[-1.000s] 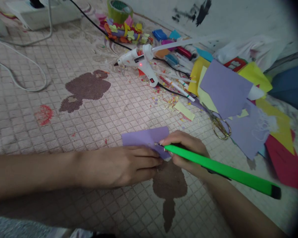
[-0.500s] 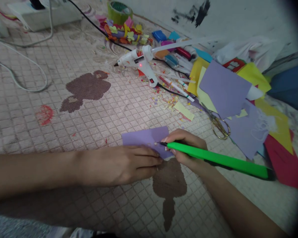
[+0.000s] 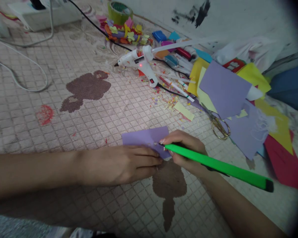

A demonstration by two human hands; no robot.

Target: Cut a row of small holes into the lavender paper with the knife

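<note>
A small piece of purple paper (image 3: 141,136) lies on the patterned cloth, with a few small pale spots near its middle. My left hand (image 3: 124,163) rests flat with its fingers stretched over the paper's lower edge, holding it down. My right hand (image 3: 186,145) pinches a long green pen-like tool (image 3: 218,163) with a dark pointed tip and a black end; whether it is a pen or a craft knife I cannot tell. Its tip touches or hovers just over the paper beside the pale spots.
A white glue gun (image 3: 141,62) with its red light lit lies beyond the paper. Gold-handled scissors (image 3: 220,127) and coloured sheets (image 3: 225,87) lie to the right. Paper scraps, a tape roll (image 3: 120,15), a power strip (image 3: 43,15) and cables are farther back.
The green tool has tilted, its black end swinging down towards me, and its tip has shifted slightly left. My left hand and the purple paper stay put.
</note>
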